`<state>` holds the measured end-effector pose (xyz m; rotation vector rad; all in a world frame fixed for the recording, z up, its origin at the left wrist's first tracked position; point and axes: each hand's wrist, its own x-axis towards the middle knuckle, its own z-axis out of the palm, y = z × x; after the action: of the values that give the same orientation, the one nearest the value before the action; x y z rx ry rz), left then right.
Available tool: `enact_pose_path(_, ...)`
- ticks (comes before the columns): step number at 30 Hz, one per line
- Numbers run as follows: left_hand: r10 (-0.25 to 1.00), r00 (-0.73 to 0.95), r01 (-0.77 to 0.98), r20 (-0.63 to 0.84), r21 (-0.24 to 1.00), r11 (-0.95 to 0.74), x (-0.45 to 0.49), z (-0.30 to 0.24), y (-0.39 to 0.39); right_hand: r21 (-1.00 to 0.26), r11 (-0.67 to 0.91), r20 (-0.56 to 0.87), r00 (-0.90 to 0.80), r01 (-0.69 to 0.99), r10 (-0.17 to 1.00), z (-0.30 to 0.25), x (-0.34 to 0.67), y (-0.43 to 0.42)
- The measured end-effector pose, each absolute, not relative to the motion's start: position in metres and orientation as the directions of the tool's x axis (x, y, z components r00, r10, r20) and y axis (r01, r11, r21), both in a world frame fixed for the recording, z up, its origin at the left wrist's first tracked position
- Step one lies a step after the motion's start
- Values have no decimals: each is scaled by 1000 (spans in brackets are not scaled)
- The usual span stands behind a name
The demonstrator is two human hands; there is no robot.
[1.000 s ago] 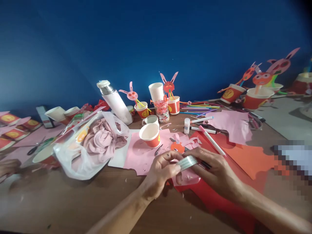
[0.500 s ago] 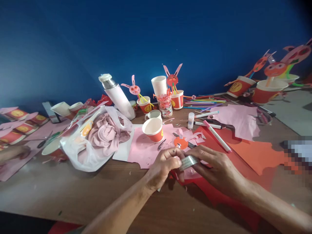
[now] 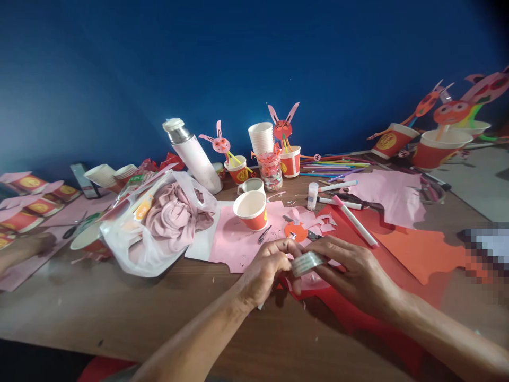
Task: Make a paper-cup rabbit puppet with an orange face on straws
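Observation:
A small roll of clear tape (image 3: pixel 307 262) sits between both my hands, just above the red paper (image 3: pixel 358 313). My right hand (image 3: pixel 353 273) grips the roll with fingers curled round it. My left hand (image 3: pixel 268 270) pinches at the roll's left edge with thumb and fingers closed. Just beyond the hands lie pink paper scraps, an orange paper disc (image 3: pixel 295 231) and a red paper cup (image 3: pixel 250 210) on a pink sheet (image 3: pixel 234 244).
A plastic bag with pink cloth (image 3: pixel 159 223) lies at left, a white flask (image 3: pixel 194 156) behind it. Bunny cups (image 3: pixel 288 154), straws and markers (image 3: pixel 355 220) crowd the back. More cup crafts (image 3: pixel 437 143) stand far right. Another person's hand (image 3: pixel 24 249) shows at the far left edge.
My hands have stayed together on the tape roll, the left fingers shifting slightly along its edge. The view has tilted down a little, so the table's things sit higher.

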<state>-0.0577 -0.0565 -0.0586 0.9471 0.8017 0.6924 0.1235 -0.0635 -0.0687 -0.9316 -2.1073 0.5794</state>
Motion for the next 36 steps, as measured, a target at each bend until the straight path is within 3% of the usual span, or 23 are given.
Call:
enact_pose_path(17,794,518,-162,-320,874,457,-56,-58,-55,-688,581,417,-418,435,807,-65,123,-64)
enact_pose_path(22,812,526,-216,-253,883,416,-56,-59,-56,-706,566,404,-416,425,815,-66,123,-64)
enact_pose_path(36,809,469,-202,-353,849,488,-52,-56,-56,-732,536,378,-404,420,833,-68,121,-63)
